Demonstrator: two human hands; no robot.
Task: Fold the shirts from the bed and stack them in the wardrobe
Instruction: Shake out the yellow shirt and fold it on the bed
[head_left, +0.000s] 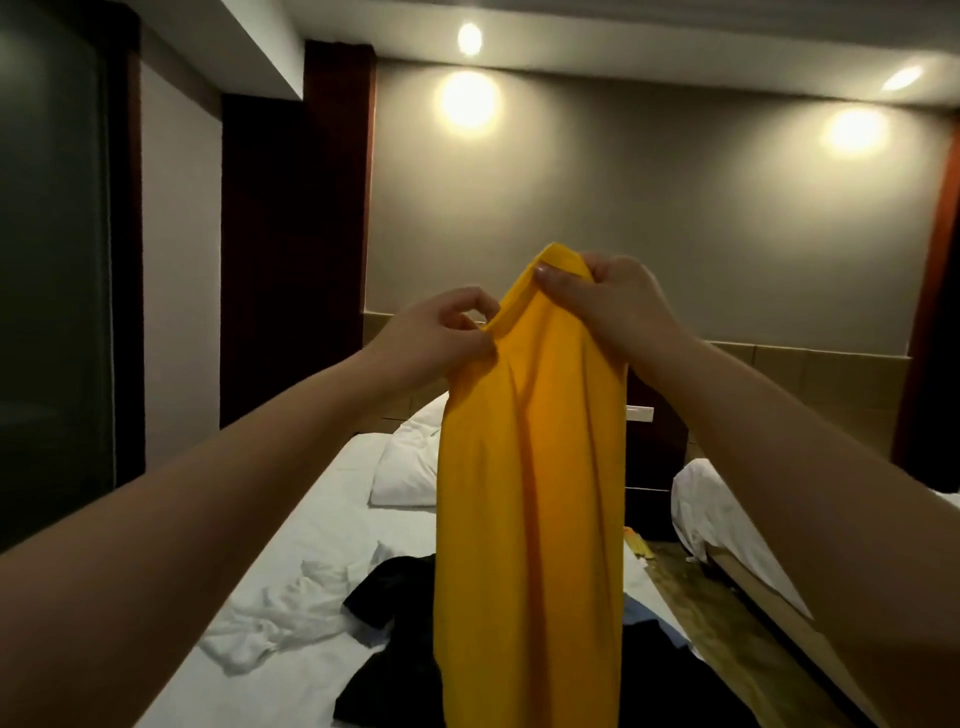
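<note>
Above the white bed (322, 525), a yellow shirt (530, 467) hangs lengthwise in the air, held up at its top edge by 2 bare hands. The left hand (441, 338) pinches the fabric's left edge between thumb and curled fingers. The right hand (608, 301) grips the bunched top, its thumb pressed on the front of the cloth. The shirt's lower part runs out of view at the bottom. On the bed beneath it lie a black garment (384, 587), a crumpled white garment (265, 618) to its left, and some blue cloth (649, 618) just right of the shirt. A white pillow (410, 467) sits at the head of the bed. A 2nd bed (717, 514) stands to the right.
</note>
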